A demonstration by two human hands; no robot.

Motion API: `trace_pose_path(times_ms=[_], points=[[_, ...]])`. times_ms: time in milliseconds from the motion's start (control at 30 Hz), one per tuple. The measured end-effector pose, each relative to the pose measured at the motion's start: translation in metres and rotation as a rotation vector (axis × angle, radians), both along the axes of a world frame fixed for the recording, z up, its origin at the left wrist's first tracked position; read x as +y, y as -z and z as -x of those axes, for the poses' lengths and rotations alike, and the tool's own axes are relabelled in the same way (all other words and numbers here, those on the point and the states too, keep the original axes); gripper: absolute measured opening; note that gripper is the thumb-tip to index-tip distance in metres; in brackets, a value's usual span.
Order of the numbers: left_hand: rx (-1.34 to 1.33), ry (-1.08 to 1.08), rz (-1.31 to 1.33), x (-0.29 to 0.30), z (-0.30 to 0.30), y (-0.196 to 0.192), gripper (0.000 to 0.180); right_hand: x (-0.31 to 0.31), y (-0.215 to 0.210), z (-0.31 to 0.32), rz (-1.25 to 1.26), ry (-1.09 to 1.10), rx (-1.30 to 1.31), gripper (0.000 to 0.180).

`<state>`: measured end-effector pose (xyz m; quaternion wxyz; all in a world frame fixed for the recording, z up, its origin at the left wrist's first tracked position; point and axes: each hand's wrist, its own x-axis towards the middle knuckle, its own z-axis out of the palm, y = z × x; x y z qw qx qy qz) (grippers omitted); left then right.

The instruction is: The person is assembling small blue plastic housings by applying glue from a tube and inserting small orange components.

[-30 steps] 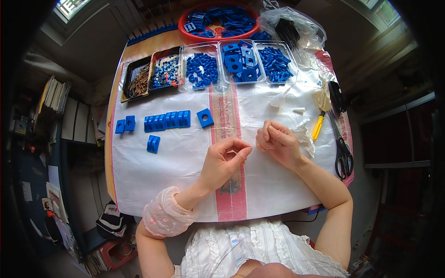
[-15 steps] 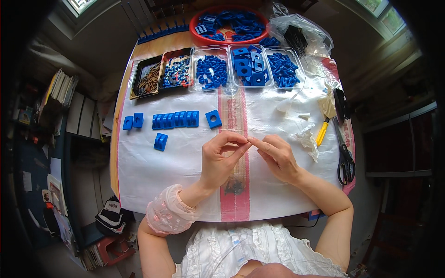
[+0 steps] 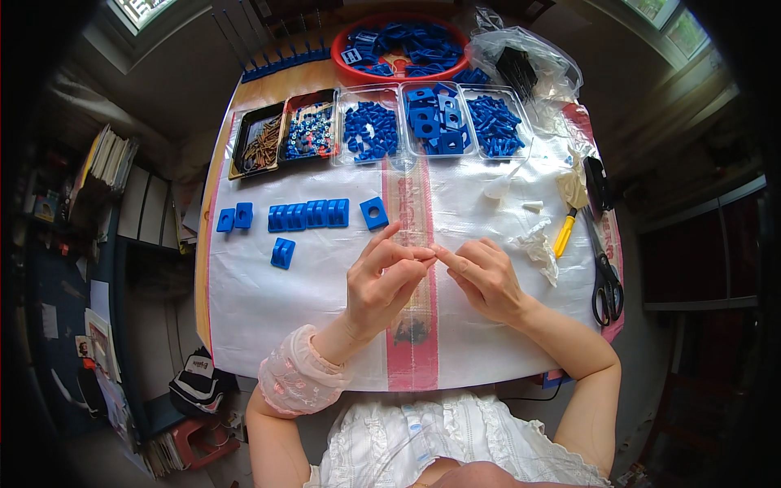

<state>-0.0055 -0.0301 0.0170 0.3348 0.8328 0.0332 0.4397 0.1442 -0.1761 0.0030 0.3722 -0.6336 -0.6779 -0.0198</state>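
1. my left hand (image 3: 382, 281) and right hand (image 3: 482, 276) meet fingertip to fingertip above the white sheet (image 3: 309, 325).
2. both pinch together at one spot; what they hold is too small to tell.
3. a row of blue blocks (image 3: 309, 215) lies just beyond my left hand.

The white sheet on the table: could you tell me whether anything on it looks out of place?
One blue block lies alone below the neat row of blue blocks, and crumpled white scraps lie loose beside the yellow-handled tool.
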Motion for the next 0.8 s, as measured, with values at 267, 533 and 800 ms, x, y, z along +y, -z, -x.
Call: trace_pose_path(times_ms=[267,533,800], points=[[0.003,0.028,-0.019,-0.0009,0.0006,0.0008,0.016,-0.0002,-0.0022,0.0012,0.004,-0.008,0.006,0.05],[0.005,0.011,0.016,-0.003,0.001,0.0009,0.023,0.0003,-0.0007,0.0008,0.009,-0.058,0.071,0.053],[0.021,-0.012,0.149,-0.0056,-0.0009,-0.0028,0.021,0.0005,-0.0015,0.0005,0.032,-0.037,0.069,0.057]])
